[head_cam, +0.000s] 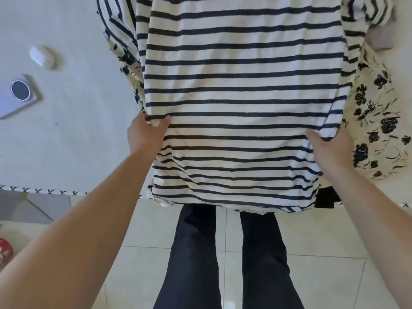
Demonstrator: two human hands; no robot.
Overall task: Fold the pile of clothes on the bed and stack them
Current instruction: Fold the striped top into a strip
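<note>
I see the striped shirt (240,90) filling the middle and top of the frame, spread over the bed (66,152) with its lower hem hanging past the bed's edge toward the tiled floor (323,275). My left hand (146,132) sits at the shirt's left side edge, just left of centre, with the thumb on top of the fabric and the fingers (156,123) curled round that edge, so it grasps the cloth. My right hand (327,150) is at the shirt's right side edge, right of centre; its thumb lies on the stripes while the other fingers go under the folded-over fabric, so it too seems to grasp the shirt, though those fingers are hidden. The shirt stretches between the two hands. A floral garment (376,121) lies beneath and beside the shirt, showing at the right of the frame and in a thin strip at the left edge of the stripes. On the bed at upper left lie a small white object (42,57) and a pale flat device with a dark round disc (19,94). Dark trousers (225,259) fill the bottom centre.
</note>
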